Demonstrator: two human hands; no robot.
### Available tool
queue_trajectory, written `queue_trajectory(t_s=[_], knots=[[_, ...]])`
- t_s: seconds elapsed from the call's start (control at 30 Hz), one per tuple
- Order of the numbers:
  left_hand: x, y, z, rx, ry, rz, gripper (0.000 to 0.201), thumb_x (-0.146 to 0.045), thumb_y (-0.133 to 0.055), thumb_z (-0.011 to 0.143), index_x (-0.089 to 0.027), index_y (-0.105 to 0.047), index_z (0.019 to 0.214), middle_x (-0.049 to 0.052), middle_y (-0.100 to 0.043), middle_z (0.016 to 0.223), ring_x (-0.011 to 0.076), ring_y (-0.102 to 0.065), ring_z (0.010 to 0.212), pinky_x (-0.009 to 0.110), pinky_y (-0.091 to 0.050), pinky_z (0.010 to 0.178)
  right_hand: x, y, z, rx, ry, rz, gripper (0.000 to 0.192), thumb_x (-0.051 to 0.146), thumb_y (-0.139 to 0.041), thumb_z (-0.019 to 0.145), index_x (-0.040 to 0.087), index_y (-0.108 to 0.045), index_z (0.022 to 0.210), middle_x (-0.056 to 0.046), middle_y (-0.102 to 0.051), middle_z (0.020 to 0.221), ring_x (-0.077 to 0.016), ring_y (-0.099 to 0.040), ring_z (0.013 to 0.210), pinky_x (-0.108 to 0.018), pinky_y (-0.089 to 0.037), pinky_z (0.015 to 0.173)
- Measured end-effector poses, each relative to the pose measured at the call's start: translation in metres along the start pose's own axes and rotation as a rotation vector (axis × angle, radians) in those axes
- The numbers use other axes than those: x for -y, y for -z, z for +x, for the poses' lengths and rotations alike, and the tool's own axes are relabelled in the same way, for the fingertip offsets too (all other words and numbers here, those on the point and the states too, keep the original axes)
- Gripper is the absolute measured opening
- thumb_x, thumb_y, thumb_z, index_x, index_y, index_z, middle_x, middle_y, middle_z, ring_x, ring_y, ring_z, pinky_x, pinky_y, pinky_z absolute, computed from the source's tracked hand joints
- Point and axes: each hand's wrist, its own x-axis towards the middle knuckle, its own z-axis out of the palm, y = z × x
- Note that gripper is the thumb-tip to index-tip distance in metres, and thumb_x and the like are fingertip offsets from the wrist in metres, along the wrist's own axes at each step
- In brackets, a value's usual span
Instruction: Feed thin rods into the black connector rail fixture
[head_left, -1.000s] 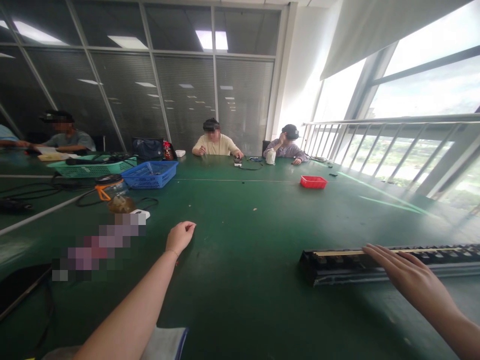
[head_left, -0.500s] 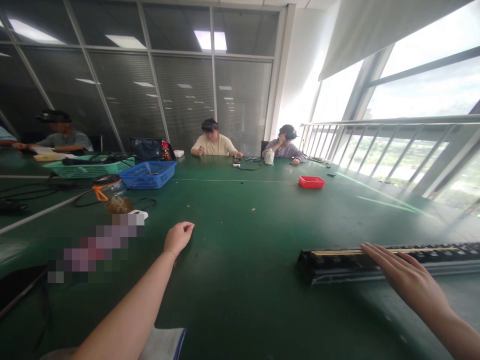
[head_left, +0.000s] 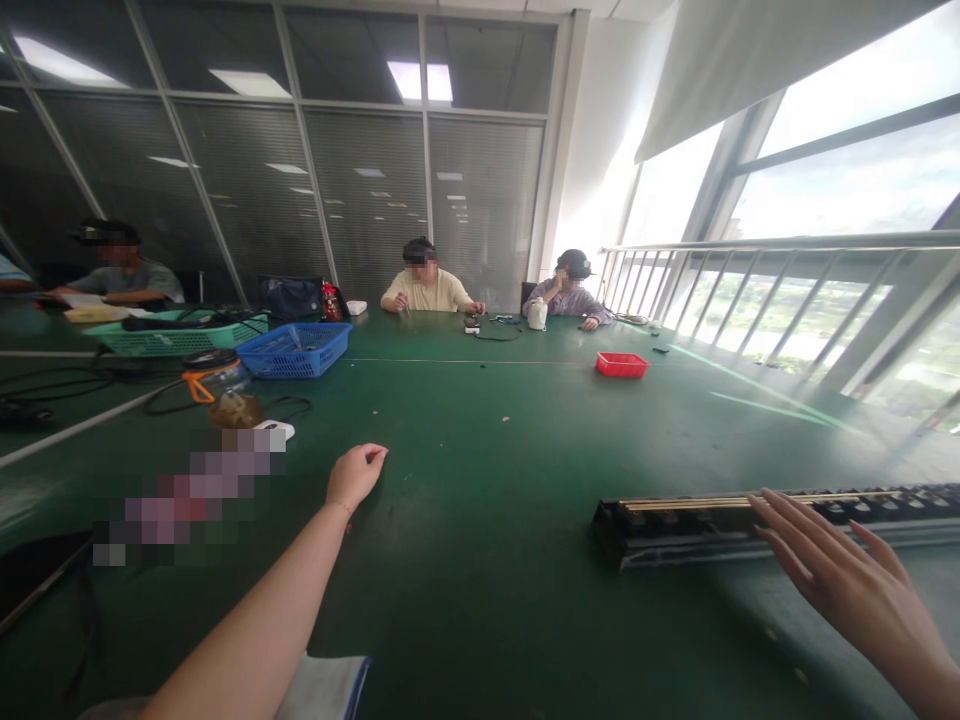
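My left hand rests on the green tabletop, fingers curled in and pressed together; I see nothing held in it. On the right my right hand is open, with its fingers stretched out and the back of the hand up. Its fingertips overlap the near side of a long black rack that lies across the table and runs out of view on the right. Along the rack's top lie a few thin pale sticks. Whether the fingers touch the sticks or hover over them, I cannot tell.
A red tray sits further back. To the left are a blue basket, a green basket and a jar with an orange strap. People sit along the far side. A railing lines the window.
My right hand has slid to the right along the black rack, its fingers spreading a little and uncovering more of the sticks. My left hand stays in place.
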Motion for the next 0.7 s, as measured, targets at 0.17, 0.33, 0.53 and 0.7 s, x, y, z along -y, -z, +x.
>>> queue_trajectory(t_s=[0.17, 0.33, 0.53, 0.7], knots=[[0.0, 0.0, 0.001, -0.014, -0.013, 0.019, 0.025, -0.035, -0.045, 0.077, -0.024, -0.065, 0.086, 0.001, -0.066, 0.093, 0.0168, -0.059, 0.08, 0.023, -0.042, 0.064, -0.007, -0.009, -0.005, 0.096, 0.056, 0.087, 0.048, 0.052, -0.029, 0.083, 0.023, -0.057, 0.109, -0.009, -0.06, 0.107, -0.021, -0.063, 0.076, -0.031, -0.049, 0.061], [0.001, -0.001, 0.001, -0.014, -0.016, 0.029, 0.025, -0.035, -0.046, 0.077, -0.024, -0.066, 0.086, 0.001, -0.066, 0.093, 0.0171, -0.059, 0.081, 0.023, -0.042, 0.064, -0.011, -0.019, 0.01, 0.232, 0.035, 0.22, 0.053, 0.057, -0.027, 0.082, 0.023, -0.067, 0.085, -0.008, -0.063, 0.098, -0.0182, -0.064, 0.07, -0.023, -0.05, 0.06], [0.001, 0.0, 0.0, -0.005, -0.01, 0.025, 0.025, -0.035, -0.045, 0.077, -0.024, -0.066, 0.085, 0.001, -0.066, 0.093, 0.0166, -0.059, 0.079, 0.023, -0.042, 0.062, -0.012, -0.03, 0.007, 0.198, 0.036, 0.283, 0.061, 0.056, -0.016, 0.085, 0.026, -0.069, 0.078, -0.007, -0.064, 0.091, -0.0202, -0.062, 0.083, -0.025, -0.052, 0.06], [-0.001, 0.001, -0.001, -0.002, -0.012, 0.028, 0.024, -0.034, -0.045, 0.077, -0.024, -0.066, 0.085, 0.001, -0.067, 0.091, 0.0163, -0.059, 0.078, 0.023, -0.042, 0.062, 0.023, -0.026, 0.017, 0.119, 0.007, 0.32, 0.061, 0.06, -0.019, 0.083, 0.023, -0.067, 0.075, -0.008, -0.063, 0.086, -0.0199, -0.063, 0.077, -0.027, -0.052, 0.063]])
